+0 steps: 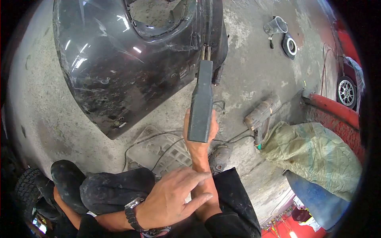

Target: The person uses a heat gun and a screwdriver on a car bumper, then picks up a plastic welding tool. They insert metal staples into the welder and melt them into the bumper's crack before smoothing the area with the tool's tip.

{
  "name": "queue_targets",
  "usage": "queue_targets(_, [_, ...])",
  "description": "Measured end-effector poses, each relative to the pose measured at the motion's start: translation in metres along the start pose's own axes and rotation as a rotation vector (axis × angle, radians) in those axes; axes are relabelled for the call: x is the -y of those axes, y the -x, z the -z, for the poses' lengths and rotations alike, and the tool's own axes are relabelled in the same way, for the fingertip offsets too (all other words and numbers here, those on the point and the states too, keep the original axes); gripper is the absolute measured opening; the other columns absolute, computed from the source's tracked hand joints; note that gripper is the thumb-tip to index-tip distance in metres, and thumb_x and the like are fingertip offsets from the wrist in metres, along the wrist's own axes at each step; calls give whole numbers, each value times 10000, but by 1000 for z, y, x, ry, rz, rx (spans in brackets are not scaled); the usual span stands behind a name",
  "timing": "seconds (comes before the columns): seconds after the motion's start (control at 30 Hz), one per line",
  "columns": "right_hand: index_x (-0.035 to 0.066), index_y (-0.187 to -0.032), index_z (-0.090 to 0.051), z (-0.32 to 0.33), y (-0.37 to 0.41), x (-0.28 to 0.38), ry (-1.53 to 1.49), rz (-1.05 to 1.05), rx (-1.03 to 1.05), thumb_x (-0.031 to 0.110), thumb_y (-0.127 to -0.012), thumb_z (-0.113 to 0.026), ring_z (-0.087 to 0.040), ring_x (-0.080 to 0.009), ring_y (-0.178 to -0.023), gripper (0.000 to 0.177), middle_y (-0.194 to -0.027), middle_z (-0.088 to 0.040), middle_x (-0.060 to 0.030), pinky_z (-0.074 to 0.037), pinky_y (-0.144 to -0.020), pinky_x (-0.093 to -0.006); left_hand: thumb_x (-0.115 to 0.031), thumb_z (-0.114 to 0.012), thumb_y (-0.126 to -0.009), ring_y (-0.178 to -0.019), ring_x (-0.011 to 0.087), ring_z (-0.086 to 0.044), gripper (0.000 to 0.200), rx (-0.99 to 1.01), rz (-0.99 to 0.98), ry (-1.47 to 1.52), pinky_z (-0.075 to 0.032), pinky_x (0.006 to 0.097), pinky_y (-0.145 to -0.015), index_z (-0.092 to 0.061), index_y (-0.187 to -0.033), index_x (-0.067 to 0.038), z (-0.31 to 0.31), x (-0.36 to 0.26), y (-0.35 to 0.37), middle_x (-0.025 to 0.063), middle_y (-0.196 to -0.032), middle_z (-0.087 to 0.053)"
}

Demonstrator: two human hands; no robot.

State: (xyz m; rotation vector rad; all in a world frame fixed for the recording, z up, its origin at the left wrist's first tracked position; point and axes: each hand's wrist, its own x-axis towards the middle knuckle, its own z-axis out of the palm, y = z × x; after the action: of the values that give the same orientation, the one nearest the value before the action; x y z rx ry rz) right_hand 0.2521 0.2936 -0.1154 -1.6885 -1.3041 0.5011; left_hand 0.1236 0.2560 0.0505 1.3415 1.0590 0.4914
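Tip-on-edge step, looks mid-work.
Right hand (213, 129) gripped round grey hand tool (201, 103), nose touching right edge of dark body panel (119, 67); left hand (170, 198) flat, fingers loosely spread, on right forearm. Next move probably needs a steady tip.

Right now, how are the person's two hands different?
The right hand grips a grey tool, stretched out toward the dark car panel; the left hand holds nothing and lies flat on the right forearm. The left wrist wears a dark band; the right wrist looks bare. Both hands are ungloved.
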Motion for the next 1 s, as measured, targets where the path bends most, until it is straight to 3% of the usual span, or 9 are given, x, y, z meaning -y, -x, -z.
queue_targets(0.43, [-27,-931,-646,3,-5,7,51,59,9,7,-822,-725,-646,-221,-643,139,-831,-679,-125,-506,-612,-331,-198,-807,-831,-753,244,-620,413,-16,1,10,-499,358,-702,-656,-1183,-43,-1,0,1,82,-853,-626])
queue_targets(0.73, [-25,-1080,-612,4,1,-4,-28,135,-4,-30,-774,-781,-681,-234,-691,350,-842,-685,-145,-520,-631,-331,-182,-821,-817,-773,232,-637,441,9,27,3,-516,346,-724,-659,-1201,-38,1,-3,0,87,-896,-653])
queue_targets(0.87, [-10,-1038,-590,6,2,1,-70,16,42,48,-736,-725,-604,-341,-711,336,-803,-588,-168,-473,-636,-387,-152,-829,-805,-784,220,-647,456,10,23,-23,-525,331,-727,-656,-1209,-28,2,-2,0,92,-927,-671])
queue_targets(0.93, [-10,-1022,-593,12,-3,7,-111,-96,128,47,-726,-724,-608,-355,-741,328,-813,-585,-166,-479,-649,-394,-138,-825,-808,-793,216,-651,453,-2,32,-23,-527,325,-732,-655,-1212,-26,0,-2,1,93,-935,-675])
queue_targets(1.0, [-17,-993,-600,14,-6,9,-97,-51,101,30,-754,-708,-589,-316,-677,267,-778,-581,-149,-470,-632,-383,-127,-822,-811,-800,211,-654,451,7,58,-24,-529,319,-736,-653,-1217,-28,0,-6,1,93,-940,-679])
